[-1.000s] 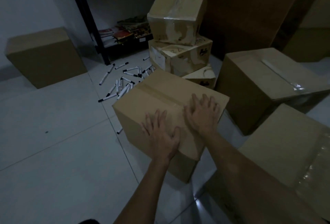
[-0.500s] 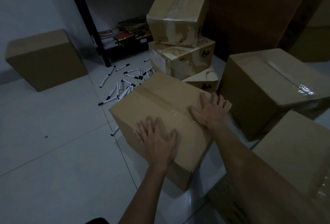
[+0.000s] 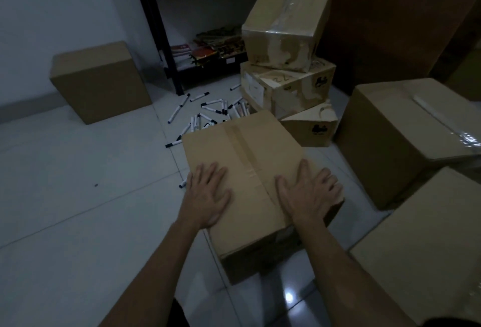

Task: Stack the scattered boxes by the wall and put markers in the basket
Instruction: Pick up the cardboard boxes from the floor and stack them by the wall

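A taped brown cardboard box (image 3: 242,154) sits on the tiled floor in front of me. My left hand (image 3: 207,195) lies flat on its top near the left edge, fingers spread. My right hand (image 3: 308,193) presses flat on its top near the right edge. Behind it several white markers with black caps (image 3: 205,115) lie scattered on the floor. One marker (image 3: 182,184) pokes out by the box's left side. No basket is in view.
A leaning pile of three worn boxes (image 3: 286,40) stands behind. A large box (image 3: 406,131) is at right, another (image 3: 426,248) at lower right, one (image 3: 99,79) by the left wall. A black shelf rack (image 3: 166,40) stands at the back.
The box has turned under my hands, its tape seam now running nearly away from me. My hands have spread apart toward its left and right edges.
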